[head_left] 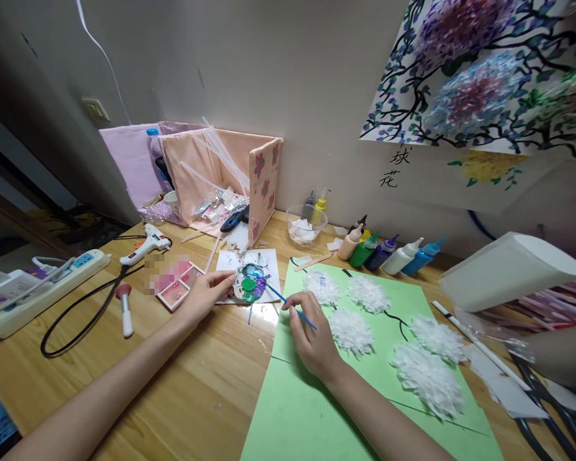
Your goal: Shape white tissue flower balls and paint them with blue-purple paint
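Observation:
My left hand point(217, 289) pinches the left edge of a small round palette point(250, 283) with green, purple and blue paint. Between the fingers of my right hand point(312, 330) is a thin blue brush point(290, 303), its tip on the purple paint at the palette's right side. Under the palette lies a paint-marked white paper point(272, 264). My right forearm crosses green paper point(288, 410) bearing several fluffy white flowers point(352, 331) and short black branch lines. One flower point(320, 287) has faint blue marks.
Paint bottles point(384, 254) and a clear bowl point(306, 225) stand along the wall. A glue gun point(145, 245), makeup palette point(180, 285), makeup brush point(125, 310) and power strip point(43, 294) lie left. Behind is a pink fabric box point(264, 186); a white cup-like container point(513, 269) is at right.

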`<act>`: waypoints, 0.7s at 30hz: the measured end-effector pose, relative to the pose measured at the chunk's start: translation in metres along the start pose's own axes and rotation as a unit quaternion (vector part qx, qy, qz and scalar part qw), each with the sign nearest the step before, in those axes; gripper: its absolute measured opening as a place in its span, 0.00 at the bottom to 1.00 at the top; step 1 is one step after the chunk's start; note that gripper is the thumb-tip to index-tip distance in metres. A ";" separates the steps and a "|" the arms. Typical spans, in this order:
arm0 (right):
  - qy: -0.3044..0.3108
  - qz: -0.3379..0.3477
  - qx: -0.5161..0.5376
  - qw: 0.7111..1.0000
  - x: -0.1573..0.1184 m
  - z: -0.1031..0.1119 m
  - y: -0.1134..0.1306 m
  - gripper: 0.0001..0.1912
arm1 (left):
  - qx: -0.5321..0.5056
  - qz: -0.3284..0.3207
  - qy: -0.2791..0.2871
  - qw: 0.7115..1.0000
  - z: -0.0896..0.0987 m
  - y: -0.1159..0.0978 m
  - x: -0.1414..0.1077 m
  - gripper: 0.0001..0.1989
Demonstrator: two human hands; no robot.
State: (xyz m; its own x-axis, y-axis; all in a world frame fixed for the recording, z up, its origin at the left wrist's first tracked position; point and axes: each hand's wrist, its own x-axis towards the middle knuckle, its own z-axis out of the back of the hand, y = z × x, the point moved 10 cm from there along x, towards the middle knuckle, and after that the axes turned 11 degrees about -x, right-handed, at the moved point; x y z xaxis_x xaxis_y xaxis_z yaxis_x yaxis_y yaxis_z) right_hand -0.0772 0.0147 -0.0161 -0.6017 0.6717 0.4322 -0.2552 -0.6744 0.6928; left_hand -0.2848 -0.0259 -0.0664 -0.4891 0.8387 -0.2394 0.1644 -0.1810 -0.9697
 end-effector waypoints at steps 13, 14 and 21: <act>-0.003 -0.008 0.011 1.000 0.000 0.001 -0.001 0.07 | 0.001 -0.005 0.001 1.000 0.001 0.001 0.000 0.23; 0.006 0.000 0.014 1.000 0.000 0.000 0.001 0.07 | -0.001 -0.004 -0.001 1.000 0.001 0.001 0.000 0.24; -0.002 -0.005 0.009 1.000 0.002 0.002 0.001 0.09 | -0.004 -0.003 -0.015 1.000 0.000 -0.002 -0.001 0.26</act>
State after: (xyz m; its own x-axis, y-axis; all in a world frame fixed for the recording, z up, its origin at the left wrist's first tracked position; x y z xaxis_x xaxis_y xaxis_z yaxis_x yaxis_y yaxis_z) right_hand -0.0770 0.0160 -0.0138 -0.5966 0.6793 0.4273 -0.2471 -0.6621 0.7075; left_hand -0.2849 -0.0269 -0.0643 -0.5155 0.8239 -0.2355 0.1688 -0.1718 -0.9706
